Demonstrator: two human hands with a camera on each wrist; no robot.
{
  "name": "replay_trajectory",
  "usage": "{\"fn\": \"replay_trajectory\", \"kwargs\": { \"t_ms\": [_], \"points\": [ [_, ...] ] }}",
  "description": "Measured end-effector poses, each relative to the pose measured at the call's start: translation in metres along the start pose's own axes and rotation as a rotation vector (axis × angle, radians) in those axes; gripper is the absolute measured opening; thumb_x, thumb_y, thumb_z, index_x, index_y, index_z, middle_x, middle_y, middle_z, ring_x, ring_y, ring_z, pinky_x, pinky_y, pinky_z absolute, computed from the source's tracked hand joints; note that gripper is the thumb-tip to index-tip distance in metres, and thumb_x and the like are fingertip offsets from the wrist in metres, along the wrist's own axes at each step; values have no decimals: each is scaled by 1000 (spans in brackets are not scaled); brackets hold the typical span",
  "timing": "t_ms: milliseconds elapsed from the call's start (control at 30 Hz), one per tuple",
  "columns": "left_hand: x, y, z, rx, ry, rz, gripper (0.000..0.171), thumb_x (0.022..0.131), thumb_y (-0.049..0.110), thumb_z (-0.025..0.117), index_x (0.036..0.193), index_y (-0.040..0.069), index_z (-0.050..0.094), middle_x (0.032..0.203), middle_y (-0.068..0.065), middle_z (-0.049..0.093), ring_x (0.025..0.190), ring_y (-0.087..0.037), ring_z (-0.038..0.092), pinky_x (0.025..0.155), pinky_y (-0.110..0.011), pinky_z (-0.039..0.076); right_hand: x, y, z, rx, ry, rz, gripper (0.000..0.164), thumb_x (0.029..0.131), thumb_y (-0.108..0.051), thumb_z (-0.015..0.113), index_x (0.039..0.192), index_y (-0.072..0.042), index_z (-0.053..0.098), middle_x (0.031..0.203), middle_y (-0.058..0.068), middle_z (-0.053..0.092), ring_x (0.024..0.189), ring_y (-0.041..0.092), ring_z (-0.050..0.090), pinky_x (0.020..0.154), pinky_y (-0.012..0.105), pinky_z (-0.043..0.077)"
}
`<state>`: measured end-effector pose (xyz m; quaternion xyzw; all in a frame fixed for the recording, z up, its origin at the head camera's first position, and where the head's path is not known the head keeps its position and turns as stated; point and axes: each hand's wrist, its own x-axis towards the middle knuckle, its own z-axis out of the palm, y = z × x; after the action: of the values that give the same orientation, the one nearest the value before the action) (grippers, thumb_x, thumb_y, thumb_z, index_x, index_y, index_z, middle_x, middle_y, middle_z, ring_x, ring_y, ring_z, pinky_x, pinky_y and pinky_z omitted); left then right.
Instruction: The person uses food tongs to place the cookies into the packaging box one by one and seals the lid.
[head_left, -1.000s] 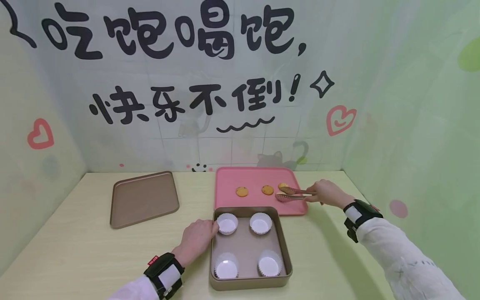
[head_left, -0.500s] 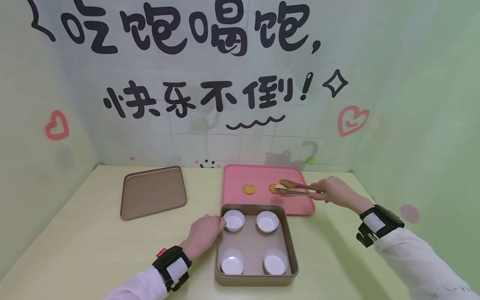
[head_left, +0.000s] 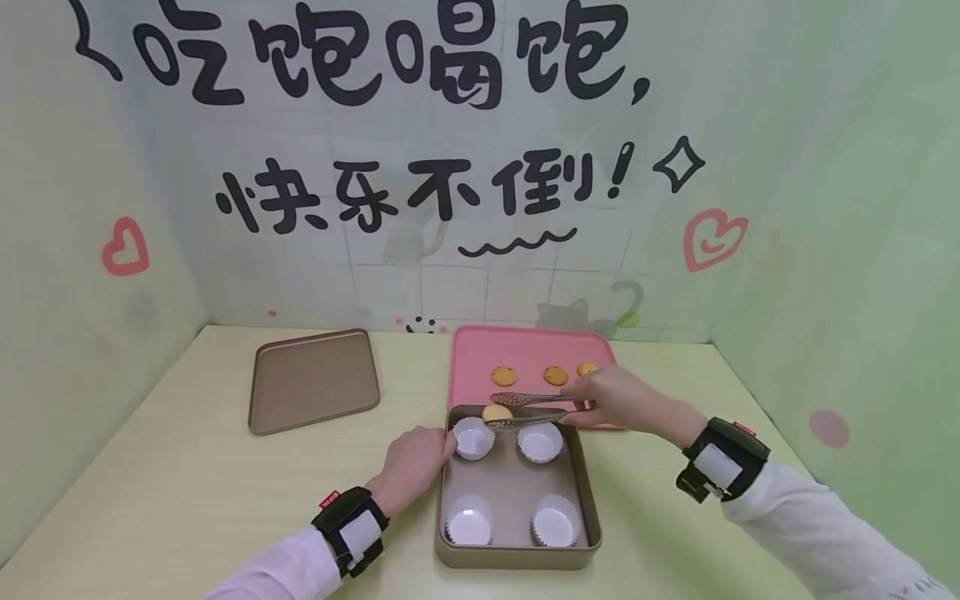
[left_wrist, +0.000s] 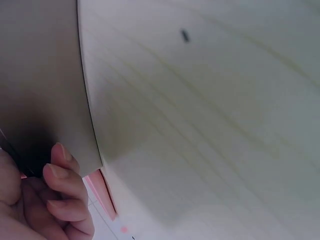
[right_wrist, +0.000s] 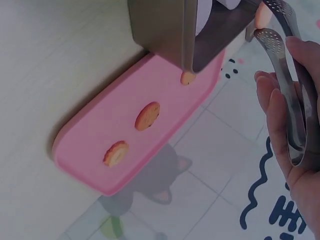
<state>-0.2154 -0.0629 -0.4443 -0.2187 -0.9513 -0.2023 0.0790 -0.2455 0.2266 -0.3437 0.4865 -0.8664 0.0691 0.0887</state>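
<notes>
My right hand (head_left: 622, 402) grips metal tongs (head_left: 531, 400); a small round cookie (head_left: 497, 412) sits between their tips. Cookie and tips hover over the far rim of a deep brown baking pan (head_left: 519, 557), near its far-left white paper cup (head_left: 473, 439). Several such cups stand in the pan, one near each corner. At the pan's left wall, my left hand (head_left: 411, 467) pinches the rim, its curled fingers (left_wrist: 67, 182) outside in the left wrist view. Behind the pan, a pink tray (head_left: 480, 346) bears three cookies, one of them a chip cookie (head_left: 555, 376).
A flat brown tray (head_left: 315, 382) lies at the back left of the pale wooden table (head_left: 225, 500). The pan's far edge overlaps the pink tray's front. A printed wall sheet (head_left: 390, 292) rises right behind the table.
My right hand has carried the tongs left and toward me, from the pink tray's right side to the pan, with a cookie picked up. My left hand stays at the rim.
</notes>
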Motion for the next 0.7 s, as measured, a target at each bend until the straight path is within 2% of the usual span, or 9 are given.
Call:
{"fn": "replay_trajectory", "kwargs": {
  "t_ms": [133, 233, 433, 700],
  "points": [
    [0, 0, -1, -21, -12, -20, 35, 91, 16, 44, 57, 12, 38, 53, 4, 28, 47, -11, 30, 41, -24, 24, 13, -6, 11, -72, -26, -40, 20, 76, -29, 69, 69, -17, 54, 55, -15, 42, 49, 1, 37, 55, 23, 30],
    [0, 0, 0, -46, -24, -47, 36, 91, 18, 43, 56, 12, 39, 52, 4, 28, 47, -11, 31, 40, -24, 24, 20, -8, 18, -115, -49, -33, 24, 77, -33, 67, 68, -17, 52, 54, -15, 39, 47, 1, 35, 50, 22, 27],
    [1, 0, 1, -41, -19, -57, 40, 93, 22, 41, 54, 13, 37, 51, 4, 29, 47, -12, 34, 41, -26, 28, 30, -9, 28, -42, -141, 4, 25, 80, -31, 66, 71, -12, 52, 54, -12, 34, 48, 2, 32, 48, 18, 27],
    [1, -1, 0, 0, -4, -40, 41, 94, 23, 42, 54, 12, 40, 50, 3, 30, 45, -12, 34, 39, -27, 28, 34, -9, 35, -14, -169, 31, 24, 79, -30, 68, 71, -12, 53, 55, -10, 35, 49, 2, 32, 48, 18, 27]
  ]
}}
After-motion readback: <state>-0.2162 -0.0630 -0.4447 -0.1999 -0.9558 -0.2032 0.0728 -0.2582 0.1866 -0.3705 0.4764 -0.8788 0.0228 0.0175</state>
